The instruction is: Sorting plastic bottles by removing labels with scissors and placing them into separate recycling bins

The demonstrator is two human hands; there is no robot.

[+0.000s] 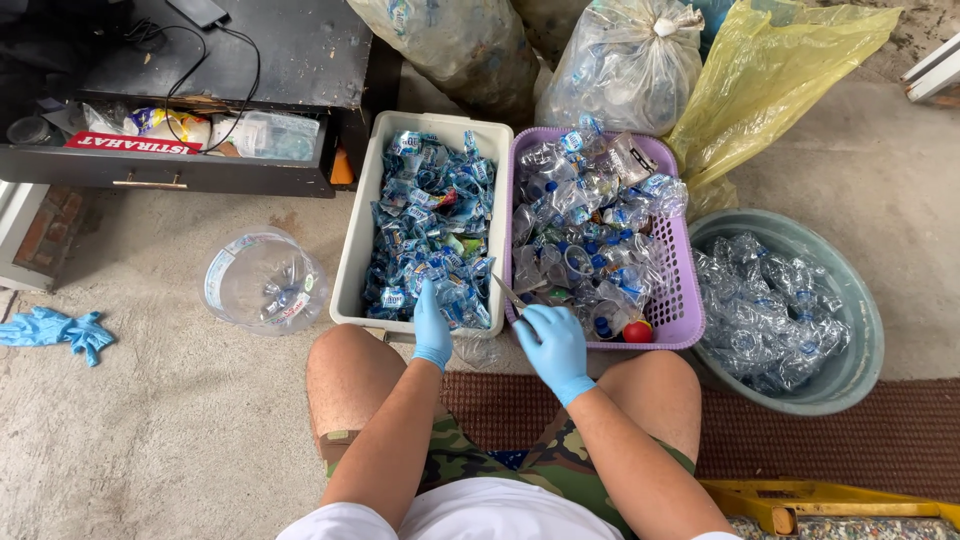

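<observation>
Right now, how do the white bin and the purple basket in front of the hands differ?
The white bin has solid walls and holds blue-and-clear label wrappers; the purple basket has slotted walls and holds crushed clear bottles with blue caps. The left hand reaches into the white bin, while the right hand, holding a small blade, is at the purple basket. Both are rectangular and nearly full.

The person is wearing thin blue disposable gloves, one covering the left hand and one covering the right hand, each ending at the wrist. The forearms are showing bare. Camouflage shorts in green, brown and tan are covering the thighs, leaving the knees bare, and a white shirt is showing at the bottom edge.
</observation>
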